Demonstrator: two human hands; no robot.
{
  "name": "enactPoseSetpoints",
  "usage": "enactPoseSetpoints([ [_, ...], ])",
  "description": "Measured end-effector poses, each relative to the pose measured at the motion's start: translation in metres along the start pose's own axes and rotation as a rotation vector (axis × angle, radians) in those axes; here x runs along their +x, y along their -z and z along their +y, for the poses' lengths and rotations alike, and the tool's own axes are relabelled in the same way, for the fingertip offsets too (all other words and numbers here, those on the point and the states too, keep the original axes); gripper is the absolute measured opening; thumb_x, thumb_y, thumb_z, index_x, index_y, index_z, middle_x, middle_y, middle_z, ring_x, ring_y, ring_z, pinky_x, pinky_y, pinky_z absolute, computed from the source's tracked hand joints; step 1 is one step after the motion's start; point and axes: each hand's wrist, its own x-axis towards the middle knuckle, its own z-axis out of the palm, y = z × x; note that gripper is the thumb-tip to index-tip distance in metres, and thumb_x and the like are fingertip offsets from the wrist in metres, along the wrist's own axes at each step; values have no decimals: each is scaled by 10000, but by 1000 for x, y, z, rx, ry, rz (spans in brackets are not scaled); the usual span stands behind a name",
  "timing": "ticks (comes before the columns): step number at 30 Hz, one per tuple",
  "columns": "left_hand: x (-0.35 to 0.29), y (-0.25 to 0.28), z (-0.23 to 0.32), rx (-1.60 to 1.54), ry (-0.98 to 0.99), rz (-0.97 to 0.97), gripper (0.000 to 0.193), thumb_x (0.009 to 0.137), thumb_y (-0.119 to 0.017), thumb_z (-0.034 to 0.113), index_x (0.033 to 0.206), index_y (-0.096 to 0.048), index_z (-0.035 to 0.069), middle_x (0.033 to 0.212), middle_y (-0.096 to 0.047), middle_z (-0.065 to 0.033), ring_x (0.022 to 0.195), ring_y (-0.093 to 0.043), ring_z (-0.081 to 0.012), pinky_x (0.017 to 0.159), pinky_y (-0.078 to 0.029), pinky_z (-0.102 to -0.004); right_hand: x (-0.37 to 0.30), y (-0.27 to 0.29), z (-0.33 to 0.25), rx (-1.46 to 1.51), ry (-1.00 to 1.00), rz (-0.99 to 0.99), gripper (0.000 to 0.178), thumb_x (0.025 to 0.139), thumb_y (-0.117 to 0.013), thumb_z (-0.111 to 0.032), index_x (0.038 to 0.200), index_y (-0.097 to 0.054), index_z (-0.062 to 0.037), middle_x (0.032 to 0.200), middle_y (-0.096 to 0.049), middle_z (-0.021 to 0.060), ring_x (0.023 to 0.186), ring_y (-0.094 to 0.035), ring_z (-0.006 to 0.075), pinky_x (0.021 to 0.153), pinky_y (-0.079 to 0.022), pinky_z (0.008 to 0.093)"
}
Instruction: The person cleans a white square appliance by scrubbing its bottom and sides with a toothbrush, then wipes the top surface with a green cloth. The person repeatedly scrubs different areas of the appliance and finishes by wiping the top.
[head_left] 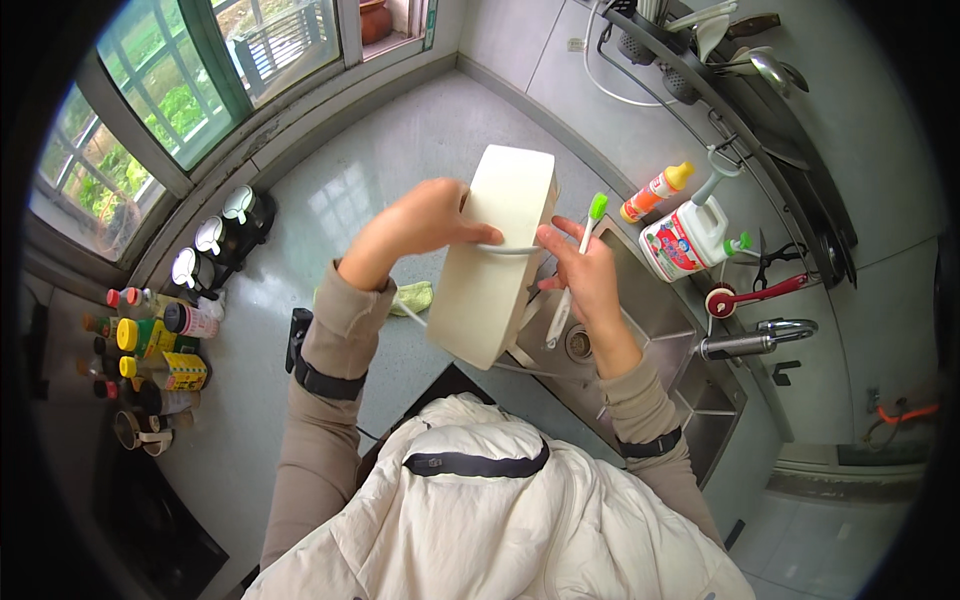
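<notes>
Cream padded jacket (480, 525), foreground; left hand (425, 222) closed round a pale box (485, 295), thumb at its cord (515, 250); right hand (592, 280), loosely curled, holding a green-headed brush (588, 236).

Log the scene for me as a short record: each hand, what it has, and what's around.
Left hand: gripping the white box, thumb by the grey cord
Right hand: holding the green-bristled brush, fingertips at the box's right edge
Box: raised, tilted; cord crosses its upward face
Counter, near left forearm: green cloth
Right side: steel sink, faucet
Beyond sink: white jug, orange bottle
</notes>
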Motion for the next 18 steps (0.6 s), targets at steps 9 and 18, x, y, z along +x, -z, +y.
enactPoseSetpoints([
  [9, 21, -13, -2, -119, -47, 87, 422, 827, -705, 352, 920, -643, -54, 673, -606, -106, 598, -530, -205, 559, -432, -337, 1, 20, 19, 167, -55, -45, 625, 879, -661, -266, 1279, -388, 130, 1025, -643, 178, 635, -553, 90, 510, -557, 275],
  [18, -59, -34, 2, 255, -110, 306, 700, 833, -672, 454, 1300, -475, -29, 1108, -573, -224, 1073, -491, -337, 881, -429, -391, -1, 57, 52, 539, -219, 19, 279, 929, -515, -89, 1178, -444, 15, 927, -536, 67, 548, -411, 84, 511, -410, 264],
])
